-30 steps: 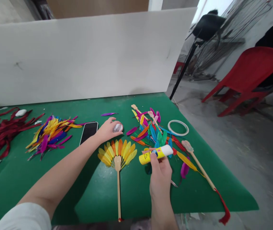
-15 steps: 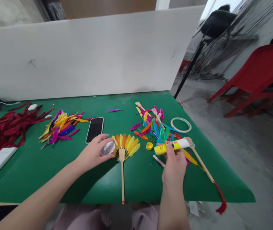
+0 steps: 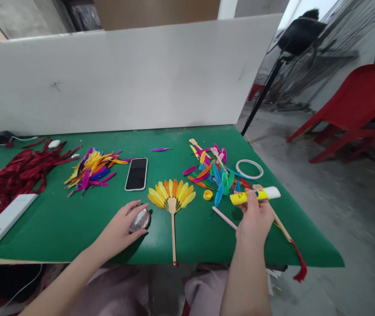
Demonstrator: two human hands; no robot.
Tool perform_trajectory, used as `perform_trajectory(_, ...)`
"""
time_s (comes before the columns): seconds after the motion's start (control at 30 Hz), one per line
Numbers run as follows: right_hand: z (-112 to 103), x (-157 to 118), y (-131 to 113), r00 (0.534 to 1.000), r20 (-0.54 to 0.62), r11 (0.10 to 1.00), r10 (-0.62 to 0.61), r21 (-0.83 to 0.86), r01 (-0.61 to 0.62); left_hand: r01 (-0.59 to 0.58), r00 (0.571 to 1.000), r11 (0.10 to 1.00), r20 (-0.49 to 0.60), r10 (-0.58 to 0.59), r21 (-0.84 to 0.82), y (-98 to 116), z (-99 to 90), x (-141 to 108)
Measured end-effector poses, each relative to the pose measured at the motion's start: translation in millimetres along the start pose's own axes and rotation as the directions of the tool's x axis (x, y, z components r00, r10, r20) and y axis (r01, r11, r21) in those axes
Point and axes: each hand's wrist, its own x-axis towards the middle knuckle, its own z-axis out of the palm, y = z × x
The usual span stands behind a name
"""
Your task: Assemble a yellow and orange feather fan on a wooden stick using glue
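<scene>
My left hand [image 3: 121, 226] has its fingers wrapped round a small round disc [image 3: 140, 220] with a silvery top, low over the green table. Right of it lies a fan of yellow and orange feathers [image 3: 175, 189] on a wooden handle [image 3: 173, 235]. My right hand [image 3: 256, 217] grips a yellow and white glue stick [image 3: 256, 195] above the right side of the table. A yellow cap [image 3: 208, 195] and a pale pink stick [image 3: 224, 217] lie left of that hand. Behind it a wooden handle with a red tassel [image 3: 301, 268] is partly hidden.
Coloured feathers lie in piles, one at the left [image 3: 93, 169] and one at the right [image 3: 218, 173]. A phone [image 3: 136, 174], dark red ribbons [image 3: 23, 171], a white power bank [image 3: 8, 219] and a white ring [image 3: 249, 169] rest on the green table [image 3: 101, 237].
My left hand has moved the disc away from the fan, left and down. The whole feather fan now shows. My right hand has shifted right with the glue stick. The view has shifted slightly.
</scene>
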Motion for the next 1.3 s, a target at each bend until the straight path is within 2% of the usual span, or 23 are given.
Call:
perform_trajectory(0.23, 11, -5, 7, 1.000, -0.002, 1.000, 0.025, -0.004, -0.025, 0.035, 0.998, 0.998, -0.041, -0.038, -0.055, 3, 4.1, 6)
perform_trajectory(0.6, 23, -27, 5, 0.995, 0.101, 0.993, -0.011, -0.114, 0.022, 0.027, 0.996, 0.981, -0.079, -0.043, -0.191, 3, 11.4, 16)
perform_trajectory(0.8, 26, -32, 7, 0.987, 0.163, 0.991, 0.012, -0.135, 0.010, -0.023, 1.000, 0.985, -0.018, 0.020, -0.174, -1, 5.7, 30)
perform_trajectory(1.03, 29, -41, 13, 0.977, 0.211, 0.966, 0.027, -0.258, 0.029, -0.079, 0.996, 0.989, 0.038, 0.084, -0.122, -4, 2.4, 45)
perform_trajectory(1.17, 43, -45, 5, 0.957, 0.291, 0.943, 0.019, -0.324, 0.080, -0.100, 0.993, 0.987, 0.047, 0.106, -0.123, -3, 0.5, 45)
perform_trajectory(1.3, 67, -41, -3, 0.918, 0.388, 0.938, -0.080, -0.283, 0.201, -0.100, 0.994, 0.987, 0.039, 0.105, -0.125, 0, -1.2, 41)
